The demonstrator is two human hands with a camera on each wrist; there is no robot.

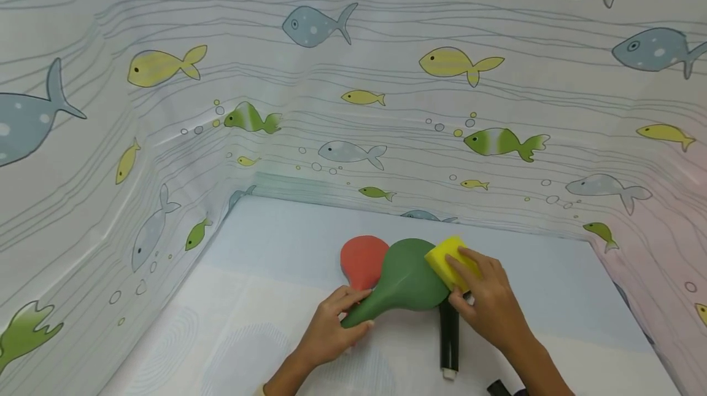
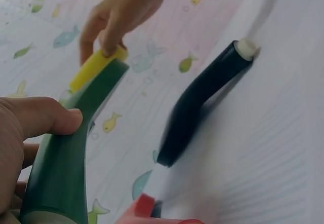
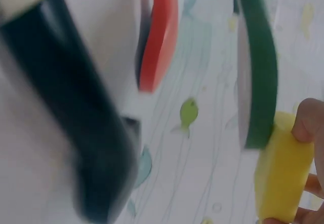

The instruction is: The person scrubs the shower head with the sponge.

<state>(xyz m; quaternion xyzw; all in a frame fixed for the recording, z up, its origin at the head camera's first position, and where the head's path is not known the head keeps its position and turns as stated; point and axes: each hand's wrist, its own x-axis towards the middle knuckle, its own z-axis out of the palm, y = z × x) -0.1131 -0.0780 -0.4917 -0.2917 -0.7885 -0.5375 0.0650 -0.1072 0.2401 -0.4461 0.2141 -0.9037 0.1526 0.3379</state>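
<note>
In the head view, my left hand grips the handle of a green handheld shower head, thumb on one side and fingers on the other. Its rounded back faces up and it is held above the table. A yellow sponge is pinched between the thumb and fingers of my right hand. The sponge touches the right edge of the green head, and the right wrist view shows this sponge against the rim. Part of the left fingers is hidden behind the handle.
A red shower head lies behind the green one, partly covered. To the right lies a black shower head with a white end, its head hidden. Another dark piece shows at the bottom edge. Fish-patterned walls surround the pale table.
</note>
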